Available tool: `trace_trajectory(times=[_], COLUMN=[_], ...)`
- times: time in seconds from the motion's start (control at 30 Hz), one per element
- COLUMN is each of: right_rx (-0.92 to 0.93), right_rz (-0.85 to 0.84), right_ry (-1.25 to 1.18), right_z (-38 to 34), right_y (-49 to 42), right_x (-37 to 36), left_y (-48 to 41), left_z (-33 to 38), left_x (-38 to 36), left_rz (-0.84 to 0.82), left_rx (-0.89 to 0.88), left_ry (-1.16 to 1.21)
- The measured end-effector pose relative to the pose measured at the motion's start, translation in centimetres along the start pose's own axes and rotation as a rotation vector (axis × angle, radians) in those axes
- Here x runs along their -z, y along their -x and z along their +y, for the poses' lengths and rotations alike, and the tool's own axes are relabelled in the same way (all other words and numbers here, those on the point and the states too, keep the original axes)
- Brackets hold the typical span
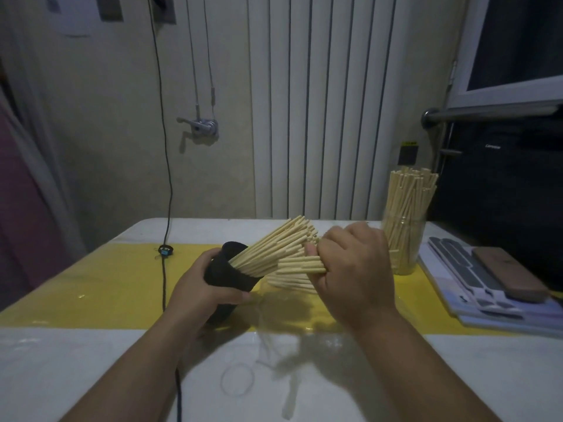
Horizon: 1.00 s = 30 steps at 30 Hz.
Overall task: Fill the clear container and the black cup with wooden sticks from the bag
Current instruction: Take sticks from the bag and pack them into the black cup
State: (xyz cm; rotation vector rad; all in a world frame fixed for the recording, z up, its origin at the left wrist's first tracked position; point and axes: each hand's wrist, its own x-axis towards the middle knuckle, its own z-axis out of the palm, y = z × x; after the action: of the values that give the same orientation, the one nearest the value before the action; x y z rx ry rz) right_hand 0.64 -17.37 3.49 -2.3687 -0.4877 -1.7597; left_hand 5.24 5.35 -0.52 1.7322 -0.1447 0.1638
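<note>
Table [91, 360] with a white cover and a yellow strip carries, at its far right, the clear container [422, 239], upright and packed with wooden sticks [408, 196] that rise above its rim. Near the middle the left hand [201, 287] curls its fingers round the black cup [225, 275], tilted so its mouth points up and right, and the sticks in it [274, 248] fan out along that slant. Just right of the mouth, the right hand [356, 269] clasps a small bundle [301, 266] lying nearly level, its free ends pointing left towards the cup, above the clear bag [283, 306].
</note>
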Motion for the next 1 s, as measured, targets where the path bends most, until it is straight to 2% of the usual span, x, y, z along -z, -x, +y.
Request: trace_trajectory(times=[0.23,0.47,0.63,0.8,1.0], right_rx=[-0.099,-0.227,-0.468,-0.725,-0.904], right_rz=[0.128,0.228,0.082,-0.065,-0.184], right_ry=[-0.140,-0.484,-0.732,-0.722,-0.810], right_z=[0.2,-0.7,-1.9,-2.1,-1.1], right_y=[-0.3,0.0,-0.5,-0.8,-0.5], right_x=[0.2,0.3,0.6,0.3,-0.3], left_y=[-0.1,0.0,0.2,0.2,0.3], left_z=[-0.2,-0.1,0.0,0.1,0.3], left_x=[0.0,0.0,-0.4,-0.5,-0.6], left_rz=[-0.020,-0.048,-0.060,-0.057,-0.058], left_rx=[-0.006,-0.039,-0.078,-0.089,-0.106], left_ry=[-0.014,-0.052,-0.139,-0.168,-0.190])
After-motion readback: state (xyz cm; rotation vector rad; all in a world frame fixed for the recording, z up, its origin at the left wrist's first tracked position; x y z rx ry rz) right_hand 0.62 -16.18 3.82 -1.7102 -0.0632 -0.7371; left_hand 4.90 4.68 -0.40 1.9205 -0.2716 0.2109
